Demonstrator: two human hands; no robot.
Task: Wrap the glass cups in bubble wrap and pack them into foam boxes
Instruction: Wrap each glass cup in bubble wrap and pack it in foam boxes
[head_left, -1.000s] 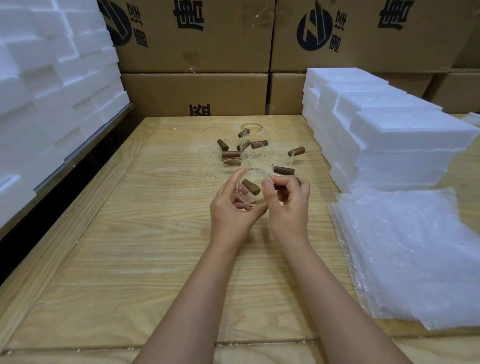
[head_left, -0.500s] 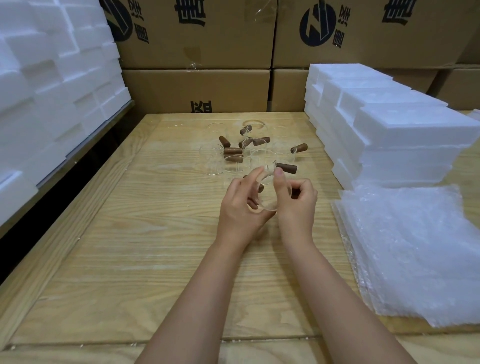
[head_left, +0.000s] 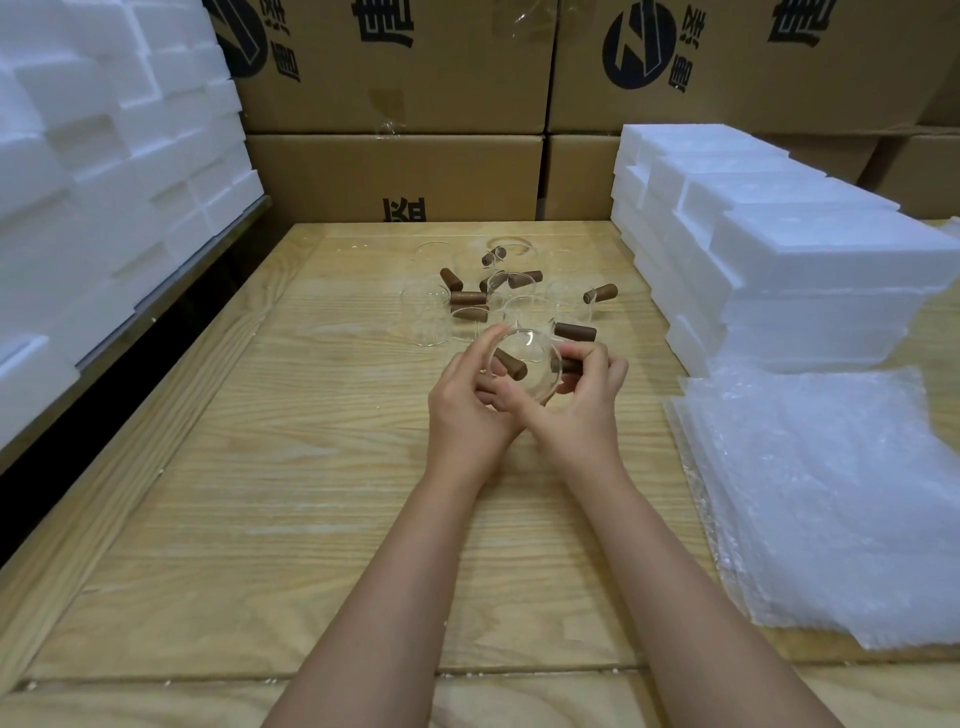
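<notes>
Above the middle of the table (head_left: 260, 519), both hands held one glass cup (head_left: 527, 382), tilted with its mouth toward the camera. The left hand (head_left: 467, 410) curled round its left rim, thumb up along the edge. The right hand (head_left: 576, 410) gripped its right side, fingers bent over a brown handle (head_left: 571, 366). More cups (head_left: 498, 299) lay clustered at the table's far middle. Foam boxes (head_left: 779, 270) were stacked at its far right, with bubble wrap (head_left: 831, 493) piled along its right edge.
</notes>
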